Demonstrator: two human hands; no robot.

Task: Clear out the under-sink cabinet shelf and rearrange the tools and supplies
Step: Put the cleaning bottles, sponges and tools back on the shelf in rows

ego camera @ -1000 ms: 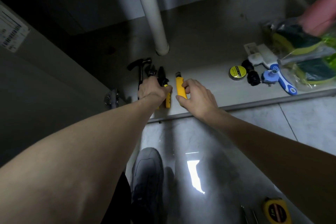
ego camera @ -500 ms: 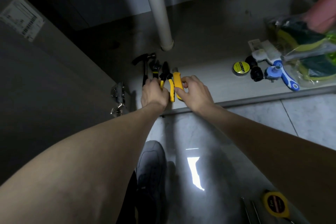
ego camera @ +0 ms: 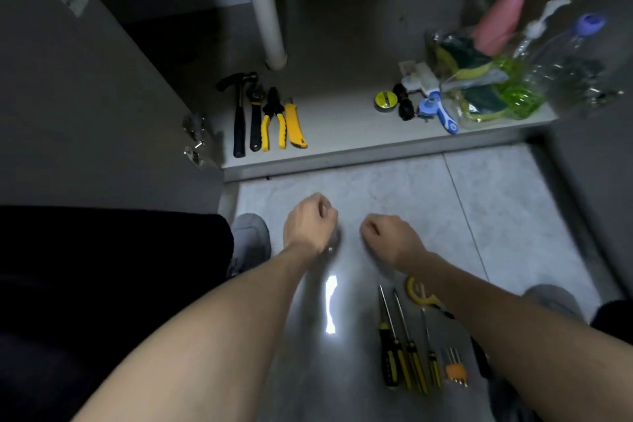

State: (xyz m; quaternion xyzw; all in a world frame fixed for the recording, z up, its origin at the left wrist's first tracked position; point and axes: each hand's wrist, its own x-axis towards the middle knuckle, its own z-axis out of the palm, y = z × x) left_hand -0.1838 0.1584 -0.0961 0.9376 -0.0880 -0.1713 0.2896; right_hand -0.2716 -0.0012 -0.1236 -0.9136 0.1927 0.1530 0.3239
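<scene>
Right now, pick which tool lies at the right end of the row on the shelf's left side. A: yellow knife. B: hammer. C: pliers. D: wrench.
A: the yellow knife ends the row on the right, with the pliers, wrench and hammer in turn to its left on the shelf.

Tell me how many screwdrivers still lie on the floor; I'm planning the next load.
3 screwdrivers, side by side on the floor tiles under the right forearm. The arm may hide more.
</scene>
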